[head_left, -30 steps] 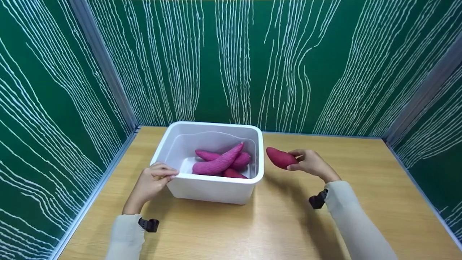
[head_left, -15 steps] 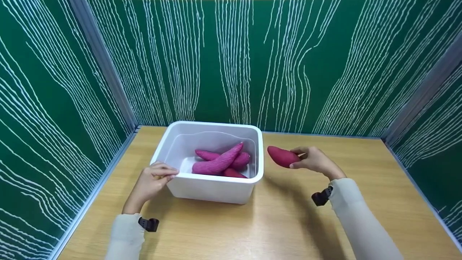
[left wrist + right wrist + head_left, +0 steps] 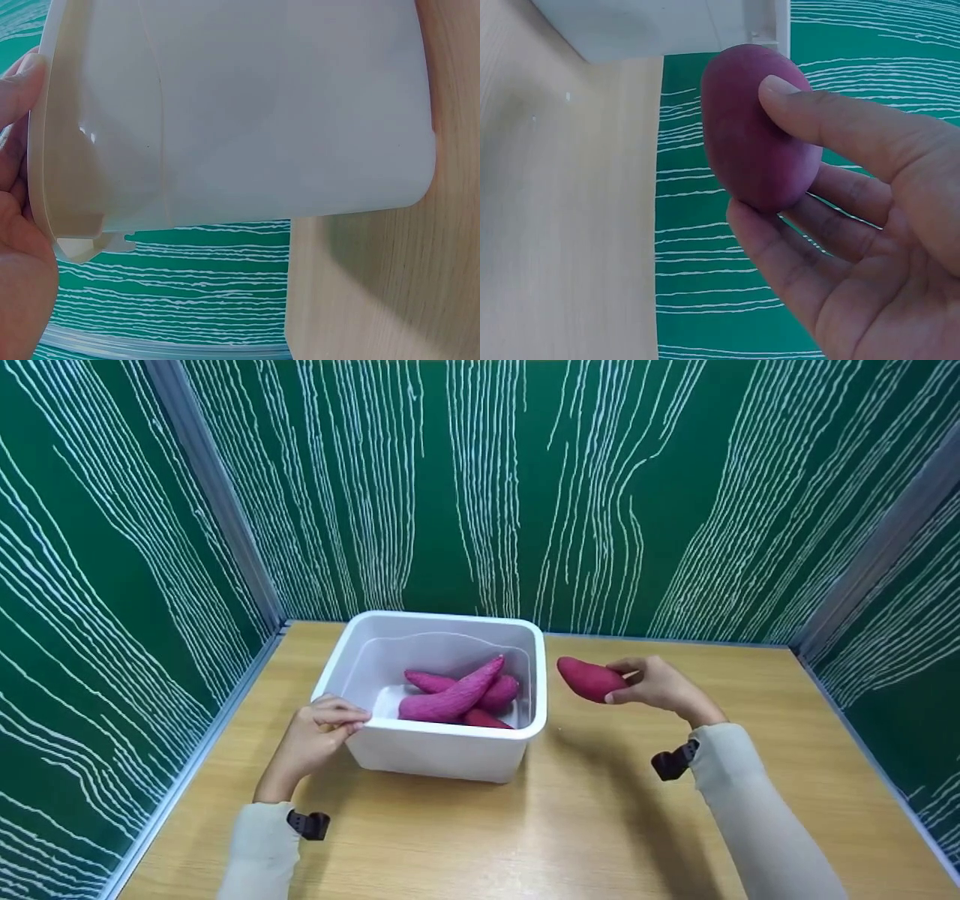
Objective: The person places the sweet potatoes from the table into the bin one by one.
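My right hand [image 3: 660,686] grips a red sweet potato [image 3: 590,679] by one end, raised over the table just right of a white plastic bin [image 3: 442,754]. In the right wrist view the thumb lies on one side of the sweet potato [image 3: 754,135] and the fingers curl round the other. My left hand [image 3: 315,739] pinches the bin's near rim at its left corner; the left wrist view has the bin wall [image 3: 262,112] beside that hand. Inside the bin lie a long purple sweet potato [image 3: 454,697], another purple one beneath it, and a red one [image 3: 486,719] partly hidden by the near wall.
The bin stands on a light wooden table [image 3: 480,840]. Green panels [image 3: 540,495] with wavy white lines rise behind and on both sides, joined by grey metal posts [image 3: 217,487]. Each wrist carries a small black camera [image 3: 673,761].
My right hand has drifted slightly up and to the right with the red sweet potato. The left hand keeps its hold on the bin's rim, and the bin's contents look the same.
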{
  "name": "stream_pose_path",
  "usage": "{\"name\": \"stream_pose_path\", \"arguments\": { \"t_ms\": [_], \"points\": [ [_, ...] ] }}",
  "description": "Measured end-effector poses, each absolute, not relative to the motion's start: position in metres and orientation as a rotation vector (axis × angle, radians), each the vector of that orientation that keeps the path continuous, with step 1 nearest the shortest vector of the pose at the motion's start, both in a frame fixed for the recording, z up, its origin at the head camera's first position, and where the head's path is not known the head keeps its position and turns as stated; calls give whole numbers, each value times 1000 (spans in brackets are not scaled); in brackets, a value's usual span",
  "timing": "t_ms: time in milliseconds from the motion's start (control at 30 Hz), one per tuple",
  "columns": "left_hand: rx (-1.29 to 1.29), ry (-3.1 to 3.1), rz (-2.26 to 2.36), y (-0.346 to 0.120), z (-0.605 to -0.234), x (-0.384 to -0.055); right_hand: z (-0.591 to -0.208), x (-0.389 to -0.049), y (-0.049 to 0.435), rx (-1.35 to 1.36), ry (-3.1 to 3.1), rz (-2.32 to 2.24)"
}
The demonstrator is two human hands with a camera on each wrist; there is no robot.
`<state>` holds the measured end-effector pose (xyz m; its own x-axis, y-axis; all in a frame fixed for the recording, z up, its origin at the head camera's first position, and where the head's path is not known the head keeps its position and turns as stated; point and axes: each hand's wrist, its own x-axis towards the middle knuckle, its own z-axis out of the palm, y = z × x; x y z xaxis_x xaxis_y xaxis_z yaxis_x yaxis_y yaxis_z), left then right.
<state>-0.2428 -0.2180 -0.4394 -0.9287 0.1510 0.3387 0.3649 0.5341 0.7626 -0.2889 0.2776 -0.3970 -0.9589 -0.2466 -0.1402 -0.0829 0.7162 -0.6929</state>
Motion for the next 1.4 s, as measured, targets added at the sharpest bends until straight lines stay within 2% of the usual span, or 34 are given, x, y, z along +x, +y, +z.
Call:
{"name": "stream_pose_path", "arguments": {
  "t_ms": [1400],
  "points": [
    [-452,-2539,-1334,-219,-441,-244,-354,-285,261,-262,2667,-1128]
  ]
}}
